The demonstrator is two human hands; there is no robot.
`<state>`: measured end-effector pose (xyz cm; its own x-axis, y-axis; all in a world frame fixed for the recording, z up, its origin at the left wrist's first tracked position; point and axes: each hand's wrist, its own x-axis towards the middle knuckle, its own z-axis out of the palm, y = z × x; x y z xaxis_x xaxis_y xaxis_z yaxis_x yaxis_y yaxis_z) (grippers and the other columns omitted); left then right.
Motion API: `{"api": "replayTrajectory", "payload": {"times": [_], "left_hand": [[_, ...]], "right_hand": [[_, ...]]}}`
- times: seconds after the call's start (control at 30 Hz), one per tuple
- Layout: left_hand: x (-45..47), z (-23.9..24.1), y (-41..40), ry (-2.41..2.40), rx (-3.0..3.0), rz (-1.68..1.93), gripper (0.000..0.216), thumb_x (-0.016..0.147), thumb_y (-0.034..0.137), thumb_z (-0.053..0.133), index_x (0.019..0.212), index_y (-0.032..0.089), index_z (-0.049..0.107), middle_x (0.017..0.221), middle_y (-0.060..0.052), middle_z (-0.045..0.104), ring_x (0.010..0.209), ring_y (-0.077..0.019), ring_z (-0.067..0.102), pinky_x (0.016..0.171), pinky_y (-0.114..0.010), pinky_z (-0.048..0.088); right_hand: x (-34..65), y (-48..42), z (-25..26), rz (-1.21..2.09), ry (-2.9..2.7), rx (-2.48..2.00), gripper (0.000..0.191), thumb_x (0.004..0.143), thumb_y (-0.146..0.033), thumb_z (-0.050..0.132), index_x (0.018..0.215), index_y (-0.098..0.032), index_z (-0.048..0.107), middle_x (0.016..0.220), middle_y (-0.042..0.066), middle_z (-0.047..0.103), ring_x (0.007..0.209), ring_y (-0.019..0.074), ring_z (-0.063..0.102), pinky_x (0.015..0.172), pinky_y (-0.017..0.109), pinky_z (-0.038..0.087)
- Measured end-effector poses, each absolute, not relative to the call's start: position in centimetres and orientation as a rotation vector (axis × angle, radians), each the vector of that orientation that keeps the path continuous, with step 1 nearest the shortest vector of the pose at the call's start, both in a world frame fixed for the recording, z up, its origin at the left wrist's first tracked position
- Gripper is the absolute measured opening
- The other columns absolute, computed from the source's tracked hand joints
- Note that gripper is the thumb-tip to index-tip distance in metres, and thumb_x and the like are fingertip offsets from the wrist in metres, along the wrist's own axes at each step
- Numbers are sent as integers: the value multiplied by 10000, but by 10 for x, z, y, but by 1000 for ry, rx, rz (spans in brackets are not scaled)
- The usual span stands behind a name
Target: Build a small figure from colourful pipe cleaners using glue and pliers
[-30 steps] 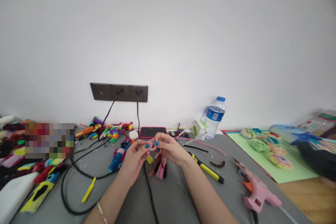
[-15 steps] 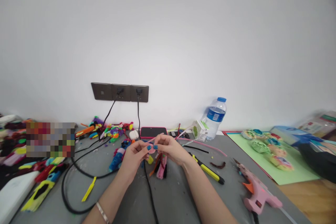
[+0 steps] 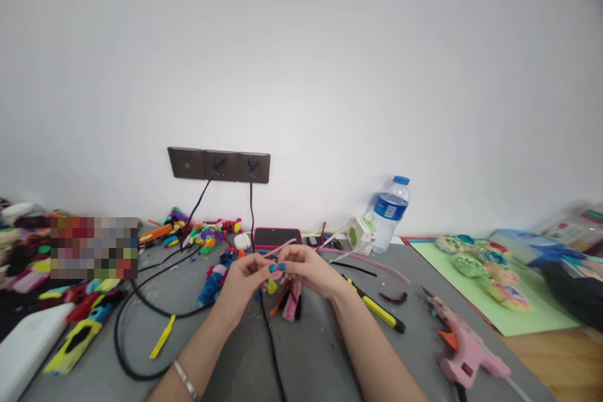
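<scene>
My left hand (image 3: 245, 284) and my right hand (image 3: 307, 271) meet above the middle of the grey table (image 3: 311, 364). Thumb and fingers of each are pinched together on a pink pipe cleaner (image 3: 282, 247), whose end sticks up past the fingertips. The coiled part between the fingers is mostly hidden. Just below my right hand lies a bundle of pink and dark fuzzy pieces (image 3: 291, 306). A blue fuzzy figure (image 3: 213, 286) rests left of my left hand. Behind the hands is a phone with a pink edge (image 3: 277, 237).
A pink glue gun (image 3: 471, 352) lies at the right, near a yellow-black cutter (image 3: 384, 315). A water bottle (image 3: 390, 213) stands by the wall. Black cables (image 3: 268, 333) run down from the sockets across the table. Colourful fuzzy crafts (image 3: 207, 235) crowd the left.
Both hands stay pinched together, with the fingertips slightly shifted. More of the pink pipe cleaner's end shows above them. The whole view has moved a little.
</scene>
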<state>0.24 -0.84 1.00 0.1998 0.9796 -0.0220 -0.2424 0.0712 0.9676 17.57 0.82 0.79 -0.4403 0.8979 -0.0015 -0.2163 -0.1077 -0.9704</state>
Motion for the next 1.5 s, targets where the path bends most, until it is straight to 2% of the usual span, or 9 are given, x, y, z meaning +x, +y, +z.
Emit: {"api": "replayTrajectory", "payload": {"times": [0.23, 0.4, 0.57, 0.83, 1.1, 1.23, 1.5], "left_hand": [[2, 7, -5, 881, 1041, 1143, 293, 566, 383, 833, 655, 125, 727, 566, -30, 632, 475, -86, 479, 462, -198, 382], [2, 7, -6, 845, 915, 1126, 384, 568, 398, 836, 836, 143, 734, 641, -25, 647, 556, -113, 546, 532, -221, 435], [-1, 7, -7, 834, 939, 1057, 297, 640, 411, 796, 741, 153, 688, 636, -4, 598, 569, -99, 524, 509, -193, 376], [-2, 2, -6, 818, 1014, 984, 276, 711, 423, 738, 736, 153, 684, 632, 20, 541, 527, -68, 436, 503, -189, 329], [2, 7, -7, 804, 966, 1016, 341, 632, 407, 814, 808, 138, 703, 748, -41, 616, 666, -120, 531, 564, -212, 442], [0, 5, -6, 809, 939, 1013, 331, 617, 401, 826, 740, 116, 713, 722, -45, 617, 648, -105, 520, 562, -200, 441], [0, 3, -2, 854, 880, 1181, 360, 566, 376, 859, 801, 155, 697, 671, 12, 626, 582, -71, 529, 546, -173, 444]], "right_hand": [[177, 8, 8, 1753, -1379, -862, 306, 676, -395, 802, 760, -135, 662, 660, -8, 638, 556, 76, 540, 578, 213, 413], [175, 8, 8, 1679, -1343, -870, 292, 675, -394, 799, 768, -156, 657, 656, -25, 610, 535, 67, 496, 535, 198, 373], [177, 10, 6, 1662, -1335, -866, 281, 684, -379, 794, 782, -155, 657, 681, -25, 599, 548, 61, 469, 546, 198, 347], [176, 9, 10, 1660, -1365, -877, 277, 690, -384, 782, 752, -153, 643, 629, -33, 569, 529, 65, 433, 514, 205, 282], [175, 10, 9, 1639, -1349, -881, 300, 680, -402, 785, 753, -151, 639, 634, -30, 580, 522, 64, 436, 516, 201, 308], [175, 10, 9, 1626, -1375, -854, 295, 690, -404, 782, 741, -154, 635, 640, -28, 585, 528, 64, 447, 518, 199, 325], [175, 8, 10, 1719, -1352, -762, 309, 710, -389, 784, 807, -164, 596, 706, -7, 652, 567, 85, 572, 555, 205, 412]]}}
